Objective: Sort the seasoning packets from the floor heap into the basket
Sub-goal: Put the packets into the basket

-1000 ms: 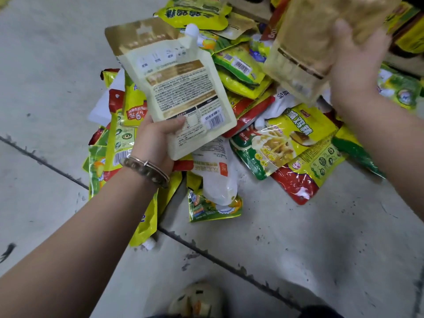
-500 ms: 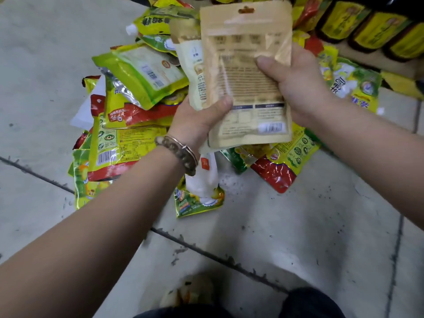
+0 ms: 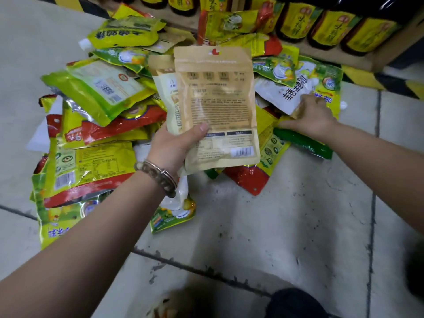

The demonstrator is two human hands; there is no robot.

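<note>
A heap of seasoning packets (image 3: 96,125), mostly yellow, green and red, lies on the tiled floor. My left hand (image 3: 174,145) holds two packets upright above the heap: a tan kraft pouch (image 3: 218,99) in front and a cream pouch (image 3: 164,86) behind it, thumb pressed on the front one. My right hand (image 3: 309,118) is down on the heap's right side, fingers curled round the edge of a white packet (image 3: 282,95) among green and yellow packets. No basket is in view.
A low shelf at the back holds dark bottles with yellow labels (image 3: 330,26). Black and yellow hazard tape (image 3: 367,79) runs along the shelf base. Grey floor tiles (image 3: 286,226) lie in front of the heap. My shoe (image 3: 169,306) shows at the bottom edge.
My right hand let go of the tan pouch, which now stays in my left hand with the cream pouch, and dropped right onto the heap, taking hold of a white packet.
</note>
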